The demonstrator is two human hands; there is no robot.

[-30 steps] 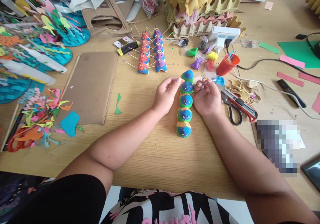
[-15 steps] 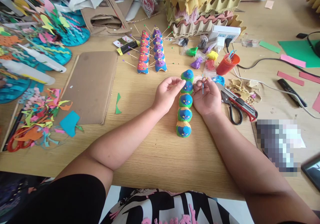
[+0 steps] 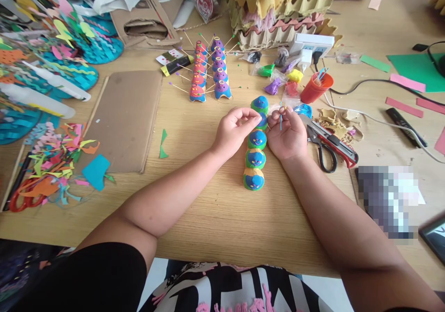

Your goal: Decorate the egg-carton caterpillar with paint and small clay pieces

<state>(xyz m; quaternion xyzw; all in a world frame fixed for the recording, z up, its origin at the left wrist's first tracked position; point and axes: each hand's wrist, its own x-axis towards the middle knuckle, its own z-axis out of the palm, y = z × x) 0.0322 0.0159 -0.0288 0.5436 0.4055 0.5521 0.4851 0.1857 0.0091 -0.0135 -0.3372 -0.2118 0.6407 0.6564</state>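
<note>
Wooden tabletop (image 3: 208,219) bears blue-green domes (image 3: 257,139) between both hands: right hand (image 3: 289,138) pinching a blue stick (image 3: 281,123), left hand (image 3: 231,132) pinched at the second dome, contents unclear (face detailing, seemingly); next likely calls for gentle placement.

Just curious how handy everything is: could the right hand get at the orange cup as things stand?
Probably yes: the orange cup stands just beyond the right hand, with only a low blue lump near the way, though the hand holds a thin blue stick.
</note>
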